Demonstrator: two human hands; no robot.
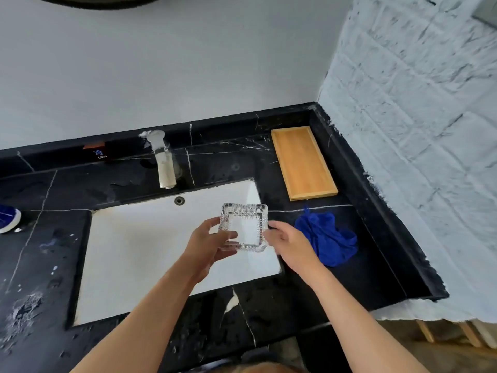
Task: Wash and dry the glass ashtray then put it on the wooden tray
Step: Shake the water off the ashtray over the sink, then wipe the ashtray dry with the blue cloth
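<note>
A square clear glass ashtray [244,227] with ribbed edges is held over the right part of the white sink [139,254]. My left hand [211,246] grips its left side, thumb on top and fingers underneath. My right hand [289,244] touches its right edge with the fingertips. A crumpled blue cloth [328,239] lies on the black counter just right of my right hand. The wooden tray [302,162] lies flat and bare at the back right of the counter, near the corner.
A metal faucet [162,160] stands behind the sink, no water running. The black marble counter [40,238] is wet in spots. A blue and white object [8,218] sits at the far left edge. A grey brick wall [416,130] borders the right side.
</note>
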